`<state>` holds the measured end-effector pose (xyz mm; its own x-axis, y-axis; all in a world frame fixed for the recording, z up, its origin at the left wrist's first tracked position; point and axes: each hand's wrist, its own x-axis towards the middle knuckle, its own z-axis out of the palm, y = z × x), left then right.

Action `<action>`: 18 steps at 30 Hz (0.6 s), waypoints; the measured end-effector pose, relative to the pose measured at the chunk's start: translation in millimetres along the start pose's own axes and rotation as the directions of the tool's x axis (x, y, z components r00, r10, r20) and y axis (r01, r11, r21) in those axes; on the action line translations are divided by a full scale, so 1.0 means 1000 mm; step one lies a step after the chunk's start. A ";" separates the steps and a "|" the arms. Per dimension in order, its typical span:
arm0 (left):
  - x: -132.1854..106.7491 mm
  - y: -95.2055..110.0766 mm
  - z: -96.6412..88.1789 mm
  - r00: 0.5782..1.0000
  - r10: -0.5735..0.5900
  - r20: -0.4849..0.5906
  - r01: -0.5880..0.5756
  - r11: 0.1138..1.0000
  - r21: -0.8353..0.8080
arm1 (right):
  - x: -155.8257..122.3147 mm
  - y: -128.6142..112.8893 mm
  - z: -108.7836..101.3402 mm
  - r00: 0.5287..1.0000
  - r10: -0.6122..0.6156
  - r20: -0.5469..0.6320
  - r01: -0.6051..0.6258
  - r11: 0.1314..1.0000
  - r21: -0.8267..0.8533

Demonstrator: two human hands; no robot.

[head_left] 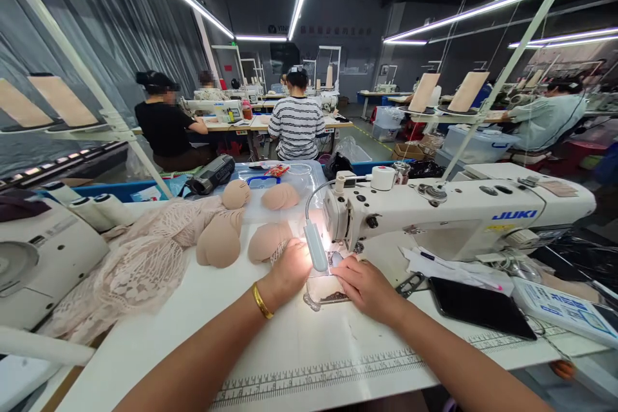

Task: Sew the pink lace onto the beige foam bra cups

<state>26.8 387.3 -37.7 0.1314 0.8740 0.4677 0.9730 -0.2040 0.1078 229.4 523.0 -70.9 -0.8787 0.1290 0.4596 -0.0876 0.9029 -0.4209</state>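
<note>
My left hand (288, 272), with a gold bangle on the wrist, rests on the white sewing table (299, 347) beside the needle area, its fingers curled on a beige bra cup (267, 241) edged with lace. My right hand (365, 286) lies flat, fingers pressed on the work under the presser foot of the white JUKI sewing machine (454, 212). A small lamp (315, 248) glares between the two hands and hides the fabric at the needle.
Several beige bra cups (226, 232) and pink lace (140, 264) lie to the left. A black phone (480, 306), papers and a tool sit to the right. Another machine (38, 257) stands at far left. Other seated people work at benches behind.
</note>
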 end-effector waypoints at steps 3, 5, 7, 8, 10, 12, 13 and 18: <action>-0.017 0.012 -0.014 1.000 0.021 0.004 -0.021 0.999 -0.035 | 0.003 -0.019 -0.001 0.964 0.250 0.094 -0.266 0.887 0.378; -0.040 0.035 -0.026 1.000 -0.006 -0.022 0.004 0.992 -0.127 | 0.008 -0.037 0.002 0.905 0.370 0.210 -0.413 0.644 0.644; -0.066 0.067 -0.034 0.991 -0.133 -0.008 0.121 0.923 -0.365 | 0.013 -0.057 0.007 0.866 0.430 0.256 -0.443 0.423 0.791; -0.078 0.084 -0.036 0.972 -0.221 0.079 0.229 0.818 -0.529 | 0.014 -0.067 0.011 0.854 0.459 0.244 -0.429 0.358 0.829; -0.097 0.114 -0.036 0.845 -0.377 0.380 0.510 0.353 -0.784 | 0.010 -0.088 0.019 0.836 0.512 0.196 -0.388 0.299 0.872; -0.105 0.131 -0.032 0.698 -0.496 0.516 0.502 -0.174 -0.847 | -0.001 -0.106 0.028 0.832 0.538 0.136 -0.352 0.323 0.879; -0.106 0.133 -0.031 0.640 -0.573 0.512 0.385 -0.338 -0.859 | -0.009 -0.115 0.033 0.838 0.533 0.114 -0.346 0.359 0.867; -0.098 0.126 -0.035 0.460 -0.828 0.321 0.001 -0.361 -0.933 | -0.038 -0.140 0.041 0.923 0.367 0.116 -0.333 0.612 0.717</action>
<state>129.5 260.7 -39.2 -0.6844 0.7124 -0.1555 -0.5277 -0.3367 0.7798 256.3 375.2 -61.6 -0.8974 0.4031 0.1792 -0.0973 0.2154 -0.9717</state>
